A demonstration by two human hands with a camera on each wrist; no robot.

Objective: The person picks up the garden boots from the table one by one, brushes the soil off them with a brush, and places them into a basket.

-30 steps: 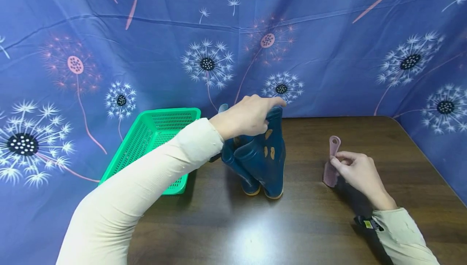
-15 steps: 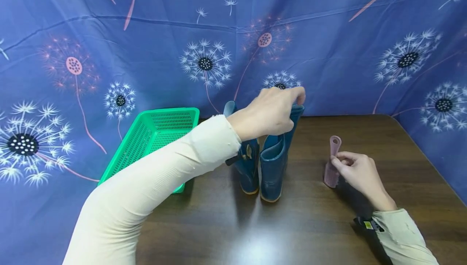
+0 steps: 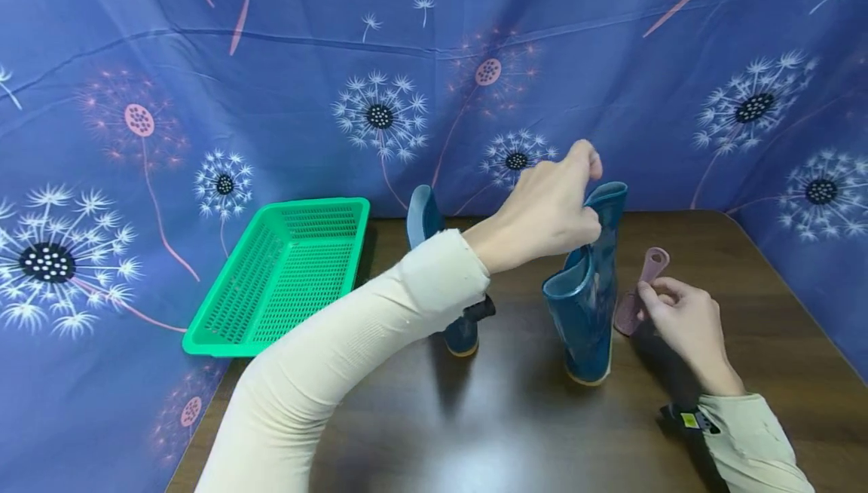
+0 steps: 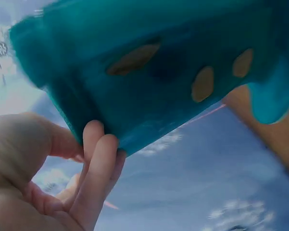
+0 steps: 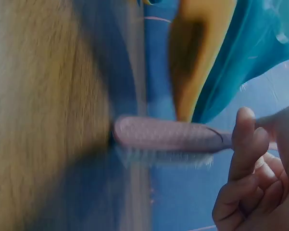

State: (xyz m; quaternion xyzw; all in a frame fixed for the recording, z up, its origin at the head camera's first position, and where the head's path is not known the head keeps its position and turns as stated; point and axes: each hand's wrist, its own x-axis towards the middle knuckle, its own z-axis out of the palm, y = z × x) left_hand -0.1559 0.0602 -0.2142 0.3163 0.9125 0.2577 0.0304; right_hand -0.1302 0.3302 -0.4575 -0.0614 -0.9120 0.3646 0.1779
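My left hand [image 3: 545, 210] pinches the top rim of a blue rubber boot [image 3: 586, 327] near the middle right of the table. In the left wrist view this boot [image 4: 154, 91] shows tan oval patches and a blurred edge. Its tan sole [image 5: 190, 57] hangs off the tabletop in the right wrist view. Farther left stands the other blue boot [image 3: 463, 336], partly hidden behind my left forearm. My right hand [image 3: 688, 327] holds a pink brush [image 3: 628, 315] by its thin handle; the brush tip meets the table, with pale bristles visible in the right wrist view.
A green perforated plastic basket [image 3: 346, 282] stands at the table's left rear. Behind the brown wooden table [image 3: 515, 417] hangs a blue cloth [image 3: 285, 101] with dandelion prints. The held boot is very close to the brush.
My left hand has carried one boot rightward, away from the other boot, which now stands apart. The brush has tilted slightly and shifted a little right with my right hand.
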